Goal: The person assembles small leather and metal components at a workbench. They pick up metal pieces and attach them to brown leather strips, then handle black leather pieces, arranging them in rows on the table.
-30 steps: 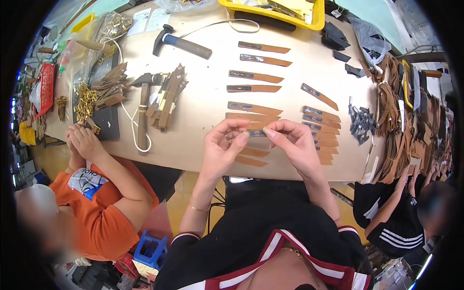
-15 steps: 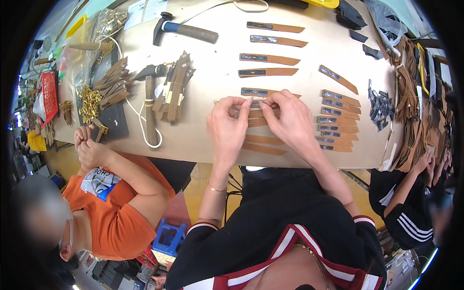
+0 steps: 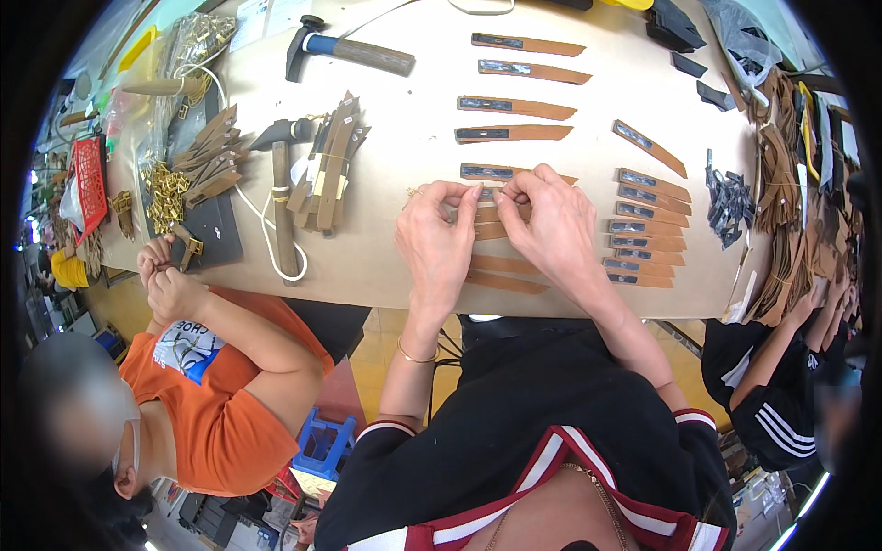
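Nearest to me, I had both hands over the near edge of the tabletop (image 3: 386, 266). My left hand (image 3: 436, 241) had thumb and forefinger pinched together on the left end of a brown leather strap (image 3: 488, 194), and my right hand (image 3: 551, 225) pinched the same strap just beside it, fingertips nearly touching. The strap lay low over the tabletop between them; I could not tell whether it was lifted clear. More brown straps (image 3: 501, 275) lay under my wrists. To my right a stack of finished straps (image 3: 643, 241) sat in a tidy column, with a heap of dark metal clips (image 3: 729, 197) beyond it. To my left a person in an orange shirt (image 3: 220, 404) worked with both hands close together. Farther off lay a bundle of leather pieces (image 3: 329, 165), a dark-headed hammer (image 3: 280, 197), and at the far side a hammer with a blue collar (image 3: 344, 50).
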{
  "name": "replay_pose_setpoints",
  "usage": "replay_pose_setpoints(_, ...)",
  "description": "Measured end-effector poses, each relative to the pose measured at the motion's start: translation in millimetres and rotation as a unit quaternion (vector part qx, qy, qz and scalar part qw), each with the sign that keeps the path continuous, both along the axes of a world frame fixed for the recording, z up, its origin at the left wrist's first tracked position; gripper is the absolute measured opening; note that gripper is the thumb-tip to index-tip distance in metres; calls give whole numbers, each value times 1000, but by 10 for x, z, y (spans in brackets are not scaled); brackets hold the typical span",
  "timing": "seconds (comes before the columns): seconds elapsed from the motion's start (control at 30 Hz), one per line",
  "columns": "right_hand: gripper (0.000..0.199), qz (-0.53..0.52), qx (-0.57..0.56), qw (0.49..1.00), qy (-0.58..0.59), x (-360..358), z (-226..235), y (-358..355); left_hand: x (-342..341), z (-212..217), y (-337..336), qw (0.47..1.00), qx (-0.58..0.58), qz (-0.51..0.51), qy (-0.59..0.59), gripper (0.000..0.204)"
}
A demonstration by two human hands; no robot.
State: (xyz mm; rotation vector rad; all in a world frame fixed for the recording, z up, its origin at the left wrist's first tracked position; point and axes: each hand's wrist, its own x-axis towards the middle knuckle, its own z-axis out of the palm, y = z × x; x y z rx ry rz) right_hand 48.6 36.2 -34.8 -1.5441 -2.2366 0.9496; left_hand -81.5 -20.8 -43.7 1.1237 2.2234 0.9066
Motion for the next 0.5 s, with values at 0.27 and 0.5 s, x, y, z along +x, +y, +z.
replay_pose_setpoints(0.27,16,5,2,1000,-4,6,-23,-4,-5,-6,-12,1000,17,-5,-8,13)
replay_pose_setpoints(0.5,16,6,-1,1000,1,13,-36,4,0,-48,-26,999,37,0,-12,13)
